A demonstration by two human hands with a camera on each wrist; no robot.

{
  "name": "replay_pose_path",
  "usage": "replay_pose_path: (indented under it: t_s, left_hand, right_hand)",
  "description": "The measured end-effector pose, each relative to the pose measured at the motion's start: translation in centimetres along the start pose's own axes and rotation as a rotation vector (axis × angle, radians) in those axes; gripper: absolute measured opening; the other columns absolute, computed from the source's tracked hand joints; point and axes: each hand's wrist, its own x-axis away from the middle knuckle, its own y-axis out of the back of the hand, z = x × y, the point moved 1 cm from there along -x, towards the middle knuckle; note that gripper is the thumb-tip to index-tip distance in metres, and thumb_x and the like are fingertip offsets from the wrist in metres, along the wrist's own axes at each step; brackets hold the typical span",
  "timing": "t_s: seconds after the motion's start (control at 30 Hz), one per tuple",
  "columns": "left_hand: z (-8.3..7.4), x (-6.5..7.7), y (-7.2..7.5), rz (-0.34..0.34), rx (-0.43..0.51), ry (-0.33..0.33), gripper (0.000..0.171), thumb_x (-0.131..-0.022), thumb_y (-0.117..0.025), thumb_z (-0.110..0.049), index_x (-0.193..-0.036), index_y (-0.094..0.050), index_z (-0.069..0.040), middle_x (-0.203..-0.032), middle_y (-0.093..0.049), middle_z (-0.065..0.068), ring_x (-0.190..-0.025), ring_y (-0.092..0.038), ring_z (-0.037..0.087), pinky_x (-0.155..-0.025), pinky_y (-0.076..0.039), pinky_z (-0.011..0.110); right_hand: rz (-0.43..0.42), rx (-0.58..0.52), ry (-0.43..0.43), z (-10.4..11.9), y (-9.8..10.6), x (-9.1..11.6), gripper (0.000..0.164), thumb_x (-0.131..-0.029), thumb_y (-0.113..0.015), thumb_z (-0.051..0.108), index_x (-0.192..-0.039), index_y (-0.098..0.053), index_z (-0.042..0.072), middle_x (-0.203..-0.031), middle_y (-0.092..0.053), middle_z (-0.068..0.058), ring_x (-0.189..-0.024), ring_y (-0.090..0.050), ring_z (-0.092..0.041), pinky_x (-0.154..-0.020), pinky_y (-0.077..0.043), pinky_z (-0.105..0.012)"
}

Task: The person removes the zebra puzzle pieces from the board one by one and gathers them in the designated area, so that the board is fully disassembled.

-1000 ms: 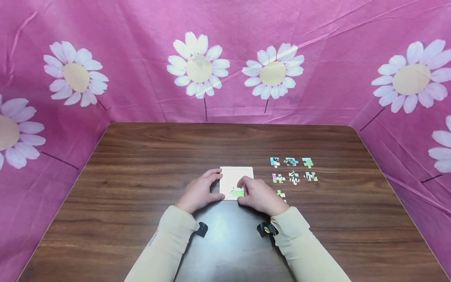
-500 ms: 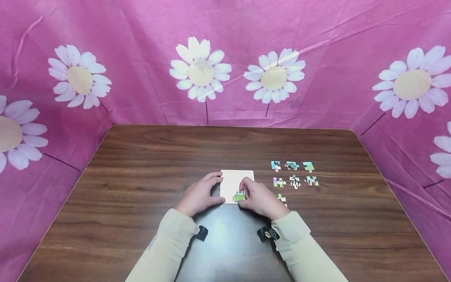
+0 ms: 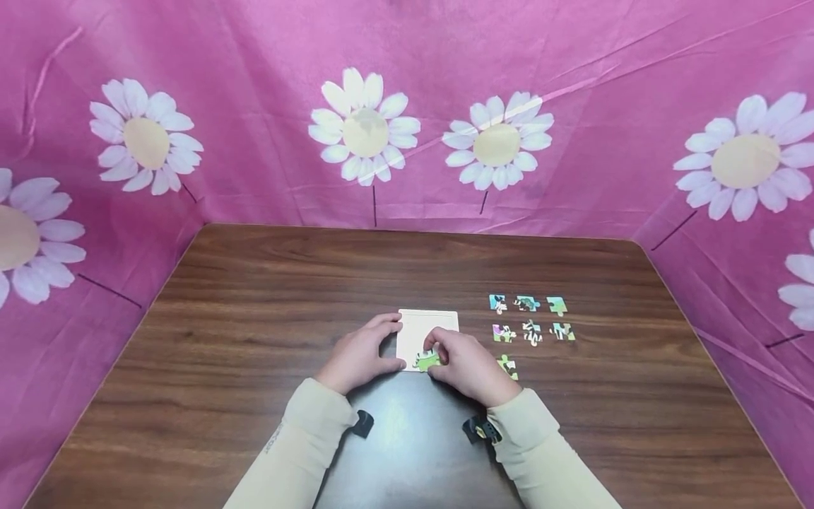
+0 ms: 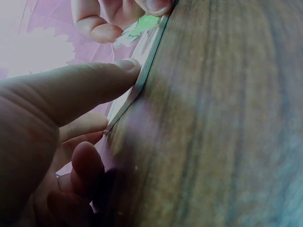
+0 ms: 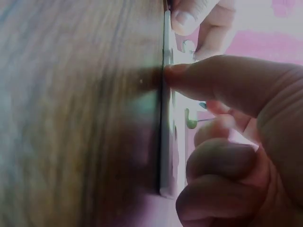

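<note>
A pale square puzzle board (image 3: 413, 325) lies flat on the table, and in the head view it sits between the two hands. My left hand (image 3: 361, 355) holds its left side, thumb at the near corner and fingers at the far one. With thumb and index finger, my right hand (image 3: 469, 362) pinches a green and white jigsaw piece (image 3: 427, 361) at the board's near edge. In the left wrist view the green piece (image 4: 144, 24) appears low against the board. The right fingers partly cover the piece, so whether it lies fully flat I cannot tell.
Several loose jigsaw pieces lie in rows right of the board, among them a plain green one (image 3: 556, 305) and a black-and-white one (image 3: 532, 331). Another green piece (image 3: 507, 365) lies close by the right hand. A pink flowered cloth (image 3: 267, 141) surrounds the brown wooden table (image 3: 254, 304).
My right hand has shifted the green and white piece slightly, first right, then left along the board's near edge. The left hand stays at the board's left side.
</note>
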Motion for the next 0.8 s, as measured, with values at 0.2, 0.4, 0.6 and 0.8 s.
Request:
replay_pose_path:
  t_s: [0.2,0.4,0.6,0.8]
  left_hand:
    - [-0.13,-0.03,0.08,-0.001,-0.007,-0.003,0.067,-0.080,-0.083,-0.035,-0.138,-0.060,-0.009,-0.151,-0.048,0.000,-0.133,-0.052,0.024,-0.098,-0.045,0.053]
    - [-0.17,-0.04,0.07,-0.001,0.000,0.006,0.066,-0.081,-0.083,-0.034,-0.138,-0.060,-0.010,-0.151,-0.048,-0.001,-0.133,-0.052,0.023,-0.098,-0.045,0.053]
    - [-0.18,-0.15,0.12,-0.003,-0.010,0.001,0.068,-0.080,-0.083,-0.035,-0.139,-0.060,-0.009,-0.152,-0.048,0.000,-0.133,-0.052,0.023,-0.098,-0.045,0.053]
    - [-0.10,0.02,0.09,0.000,-0.017,-0.004,0.068,-0.080,-0.083,-0.035,-0.139,-0.060,-0.010,-0.152,-0.048,-0.001,-0.132,-0.053,0.023,-0.097,-0.046,0.053]
  right_hand:
    - [-0.047,0.104,0.046,0.35,0.02,0.22,0.029,-0.074,-0.083,0.013,-0.096,-0.065,0.020,-0.082,-0.049,0.007,-0.072,-0.047,-0.011,-0.068,-0.042,-0.031]
    - [-0.039,0.184,0.053,0.52,0.12,0.38,0.028,-0.075,-0.082,0.014,-0.098,-0.069,0.021,-0.083,-0.054,0.010,-0.070,-0.050,-0.011,-0.066,-0.044,-0.032]
    - [-0.020,0.258,0.036,0.64,0.43,0.53,0.029,-0.075,-0.080,0.015,-0.103,-0.073,0.020,-0.089,-0.059,0.010,-0.069,-0.052,-0.011,-0.066,-0.046,-0.034]
    - [0.004,0.286,0.045,0.70,0.57,0.68,0.030,-0.075,-0.078,0.015,-0.106,-0.076,0.016,-0.092,-0.063,0.007,-0.073,-0.057,-0.012,-0.068,-0.049,-0.035]
